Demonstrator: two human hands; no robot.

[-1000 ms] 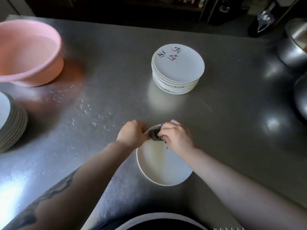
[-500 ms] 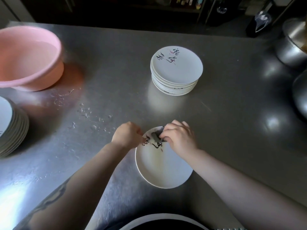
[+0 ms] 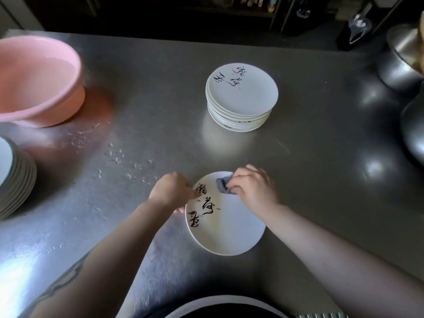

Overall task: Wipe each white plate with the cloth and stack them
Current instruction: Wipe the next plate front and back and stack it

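Note:
A white plate (image 3: 231,232) with black brush writing sits in front of me over the steel counter. My left hand (image 3: 171,191) grips its left rim, thumb on the plate's face. My right hand (image 3: 252,187) holds a small grey cloth (image 3: 222,184) bunched against the plate's far edge. A stack of several white plates (image 3: 242,97) with the same writing stands further back in the middle. Another stack of plates (image 3: 13,177) sits at the left edge, partly cut off.
A pink basin (image 3: 39,81) stands at the back left, with water drops (image 3: 119,161) on the steel counter (image 3: 321,157) near it. Metal pots (image 3: 403,63) crowd the right edge. A white rim (image 3: 220,304) lies at the bottom, close to my body.
The plate has turned, so its black writing now shows in full on the left half. My right hand with the cloth has slid toward the plate's far right edge.

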